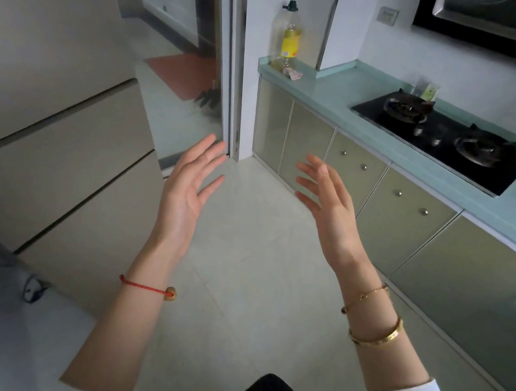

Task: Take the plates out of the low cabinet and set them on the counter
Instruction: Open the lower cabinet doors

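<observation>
My left hand [189,186] and my right hand [327,205] are raised in front of me over the floor, palms facing each other, fingers spread, both holding nothing. To the right runs a row of low cabinets [404,217] with pale green doors and small round knobs; all doors are shut. Above them lies the light green counter [328,97]. No plates are visible. My right hand is a short way left of the nearest cabinet doors.
A black two-burner gas hob [442,139] is set into the counter. An oil bottle [289,36] and a crumpled scrap stand at the counter's far left end. A glass sliding door [197,79] is ahead, a pale cabinet [53,164] on the left. Tiled floor [254,278] lies between.
</observation>
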Motion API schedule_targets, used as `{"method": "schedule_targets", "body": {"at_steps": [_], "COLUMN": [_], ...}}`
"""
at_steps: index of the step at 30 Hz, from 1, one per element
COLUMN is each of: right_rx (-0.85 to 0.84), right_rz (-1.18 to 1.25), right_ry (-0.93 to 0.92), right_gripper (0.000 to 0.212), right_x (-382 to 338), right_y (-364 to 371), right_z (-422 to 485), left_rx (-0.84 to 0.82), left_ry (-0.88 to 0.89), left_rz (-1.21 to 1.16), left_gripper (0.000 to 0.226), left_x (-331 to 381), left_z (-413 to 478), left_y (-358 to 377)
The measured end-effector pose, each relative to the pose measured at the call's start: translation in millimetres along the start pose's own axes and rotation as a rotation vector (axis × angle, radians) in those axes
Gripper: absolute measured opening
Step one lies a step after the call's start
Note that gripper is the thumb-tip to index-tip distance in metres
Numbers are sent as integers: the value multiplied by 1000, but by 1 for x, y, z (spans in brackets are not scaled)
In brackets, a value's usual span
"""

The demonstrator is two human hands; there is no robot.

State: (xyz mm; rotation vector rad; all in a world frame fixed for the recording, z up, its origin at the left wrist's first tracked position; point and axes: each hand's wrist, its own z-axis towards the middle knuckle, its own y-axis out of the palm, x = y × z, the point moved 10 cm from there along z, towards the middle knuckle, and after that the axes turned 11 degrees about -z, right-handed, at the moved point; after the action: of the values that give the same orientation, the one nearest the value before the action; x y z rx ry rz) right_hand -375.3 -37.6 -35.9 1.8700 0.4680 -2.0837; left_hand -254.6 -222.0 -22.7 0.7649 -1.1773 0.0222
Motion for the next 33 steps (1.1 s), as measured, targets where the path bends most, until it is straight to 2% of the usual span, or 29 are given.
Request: {"method": "schedule_targets", "body": {"at_steps": [8, 22, 29, 33], "right_rx": [2, -78, -137, -160], "right_rz": [-5, -7, 8, 7], "right_ry": [44, 62, 72, 86], "right_gripper": [36, 39, 39, 38], "right_x": [36, 69, 81, 92], "right_y": [2, -2, 20, 35], "right_z": [81, 299, 395, 448], "left_rx": [25, 90, 119, 181], "left_ry": [-27, 23, 73, 55], "left_rz": [13, 68, 194, 141], "left_gripper": [51, 45, 40, 39], "left_x": [-34, -77, -96, -107], "left_z": [77, 266, 351, 402], "left_y": [-14, -13, -30, -47]}}
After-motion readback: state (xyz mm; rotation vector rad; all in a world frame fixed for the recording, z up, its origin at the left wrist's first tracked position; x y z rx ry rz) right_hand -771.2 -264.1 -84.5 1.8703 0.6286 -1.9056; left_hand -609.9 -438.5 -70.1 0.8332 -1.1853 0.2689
